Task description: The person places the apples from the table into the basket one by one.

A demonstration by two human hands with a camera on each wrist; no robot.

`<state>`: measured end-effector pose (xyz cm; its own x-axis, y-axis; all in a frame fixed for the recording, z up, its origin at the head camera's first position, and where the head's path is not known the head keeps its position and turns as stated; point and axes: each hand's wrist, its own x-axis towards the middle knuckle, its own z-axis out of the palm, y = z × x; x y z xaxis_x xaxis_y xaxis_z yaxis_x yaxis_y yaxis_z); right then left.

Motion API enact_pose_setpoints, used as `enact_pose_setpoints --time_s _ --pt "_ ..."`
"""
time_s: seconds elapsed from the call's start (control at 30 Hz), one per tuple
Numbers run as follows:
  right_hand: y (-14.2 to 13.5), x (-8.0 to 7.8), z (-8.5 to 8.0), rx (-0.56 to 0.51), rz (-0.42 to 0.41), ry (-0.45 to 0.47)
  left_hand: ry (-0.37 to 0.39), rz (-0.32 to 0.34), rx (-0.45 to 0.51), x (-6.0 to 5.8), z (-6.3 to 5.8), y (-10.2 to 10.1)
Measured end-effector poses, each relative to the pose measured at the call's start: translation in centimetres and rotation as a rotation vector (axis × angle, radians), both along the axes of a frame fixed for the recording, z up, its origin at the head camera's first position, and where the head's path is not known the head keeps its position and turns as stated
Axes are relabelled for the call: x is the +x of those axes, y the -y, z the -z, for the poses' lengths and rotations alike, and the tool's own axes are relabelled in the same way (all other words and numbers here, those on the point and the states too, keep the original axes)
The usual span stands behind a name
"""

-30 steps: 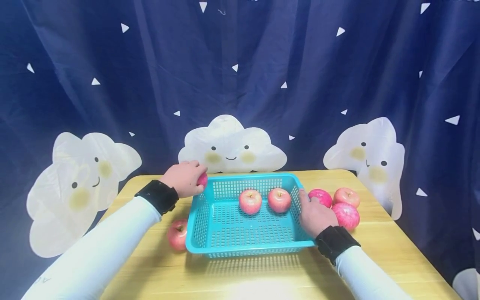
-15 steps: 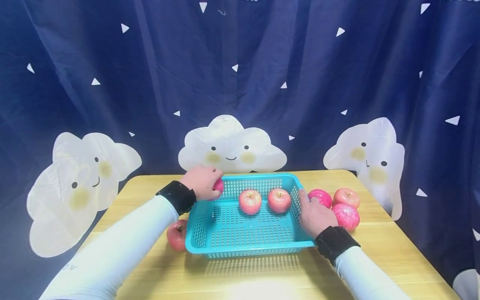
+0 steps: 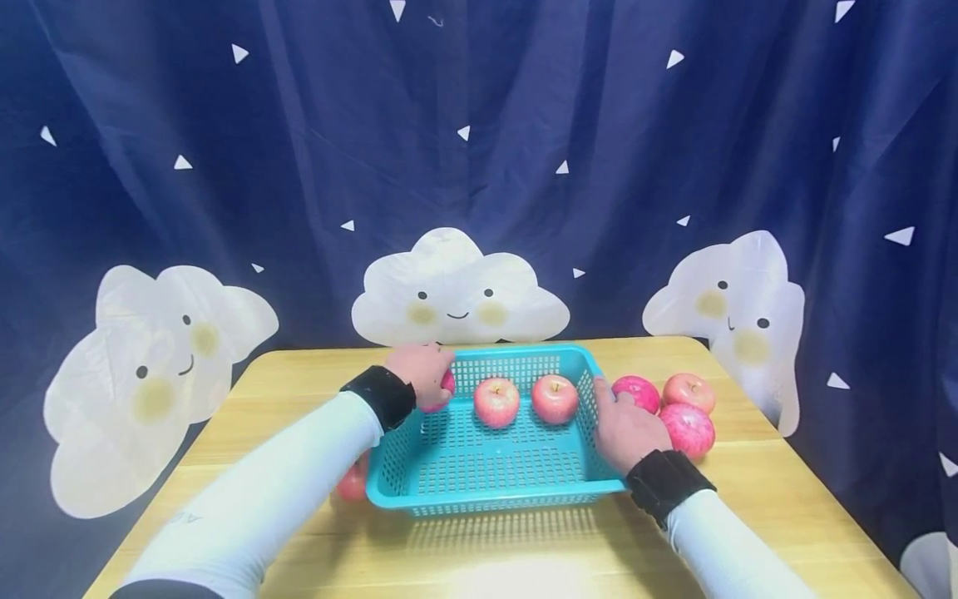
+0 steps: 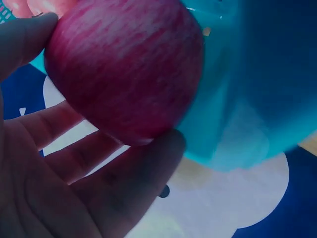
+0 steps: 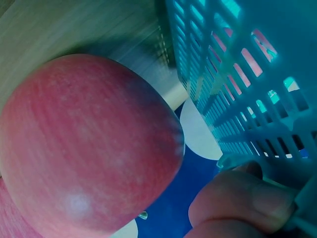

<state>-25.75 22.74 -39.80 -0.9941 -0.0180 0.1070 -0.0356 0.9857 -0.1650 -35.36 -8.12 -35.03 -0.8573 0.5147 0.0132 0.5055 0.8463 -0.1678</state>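
My left hand (image 3: pixel 422 372) grips a red apple (image 4: pixel 126 69) with thumb and fingers, at the back left corner of a turquoise plastic basket (image 3: pixel 501 499). In the head view that apple mostly hides behind the hand. Two apples (image 3: pixel 496 403) (image 3: pixel 555 399) sit inside the basket toward its back. My right hand (image 3: pixel 632 428) holds the basket's right rim, its curled fingers (image 5: pixel 242 201) showing at the rim in the right wrist view. Close beside that hand, outside the basket, lies a large red apple (image 5: pixel 89 148).
Three apples (image 3: pixel 687 431) cluster on the wooden table (image 3: pixel 778 516) right of the basket. Another apple (image 3: pixel 352 481) lies left of it, partly covered by the left forearm. A dark blue curtain (image 3: pixel 479 166) with white clouds hangs behind the table.
My left hand has carried its apple rightward from outside the basket's left rim and lowered it at the back left corner. The right hand stays on the rim.
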Motion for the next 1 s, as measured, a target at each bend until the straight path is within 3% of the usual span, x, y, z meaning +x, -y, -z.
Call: enact_pose_setpoints --time_s 0.23,0.5,0.6,1.0 --pt "-0.1 -0.1 0.0 0.01 0.002 0.0 0.04 -0.045 -0.022 0.1 0.2 -1.4" --pt "-0.1 -0.1 0.0 0.002 0.014 0.019 0.099 -0.1 -0.01 -0.8 3.1 -1.8" --pt "-0.1 -0.2 0.0 0.005 0.008 0.013 0.101 -0.109 -0.002 -0.8 3.5 -1.8" --pt "-0.3 -0.5 0.0 0.009 0.003 0.027 0.165 -0.128 0.023 0.4 2.0 -1.7"
